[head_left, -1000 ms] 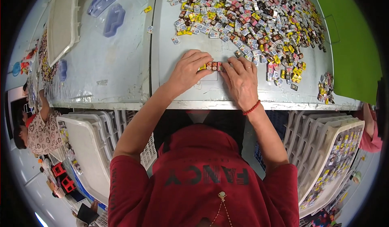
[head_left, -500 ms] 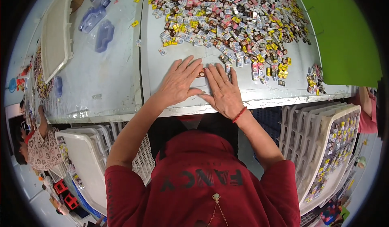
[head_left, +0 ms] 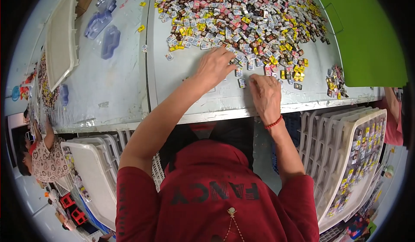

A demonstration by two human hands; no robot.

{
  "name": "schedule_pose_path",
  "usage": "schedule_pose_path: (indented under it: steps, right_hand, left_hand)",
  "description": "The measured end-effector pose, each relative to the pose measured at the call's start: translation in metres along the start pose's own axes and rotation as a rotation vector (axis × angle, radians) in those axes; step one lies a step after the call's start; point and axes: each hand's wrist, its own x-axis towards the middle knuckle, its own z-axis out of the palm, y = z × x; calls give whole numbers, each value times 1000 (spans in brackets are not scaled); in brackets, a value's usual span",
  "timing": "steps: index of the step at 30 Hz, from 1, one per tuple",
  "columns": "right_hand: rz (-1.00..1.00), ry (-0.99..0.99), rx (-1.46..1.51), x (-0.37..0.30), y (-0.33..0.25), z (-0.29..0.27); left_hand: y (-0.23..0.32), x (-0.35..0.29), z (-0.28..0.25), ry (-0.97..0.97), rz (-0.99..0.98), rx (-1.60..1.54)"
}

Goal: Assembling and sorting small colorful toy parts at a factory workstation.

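A large pile of small wrapped rectangular pieces, in white, pink, brown and yellow, spreads over the pale table. My left hand is at its near edge, fingers curled and thumb apart around a few loose pieces; whether it grips one is unclear. To its right, my right hand has its fingers bent inward and fingertips together. Anything between those fingertips is hidden. A loose blue-and-white piece lies between my hands.
Blue clear plastic trays lie at the far left of the table. A green panel borders the right side, near a small heap of pieces. Stacked white trays stand below the table edge. Other people work at both sides.
My hands were flat and close together over a row of pieces. They have parted: the left went forward to the pile's edge, the right moved rightward, and both have curled their fingers.
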Motion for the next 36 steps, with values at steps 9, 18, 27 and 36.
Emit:
schedule_pose_path:
  steps: [9, 18, 27, 36]
  right_hand:
    - [-107, 56, 6, -1, -2, 6]
    - [-79, 12, -51, 3, 2, -1]
    - [-246, -70, -54, 9, 14, 0]
    - [-215, 35, -92, 6, 12, 1]
  left_hand:
    - [-18, -4, -11, -121, 210, -101]
    - [6, -11, 5, -34, 217, -190]
    - [7, -11, 20, -7, 210, -153]
    - [-1, -2, -5, 54, 158, -110]
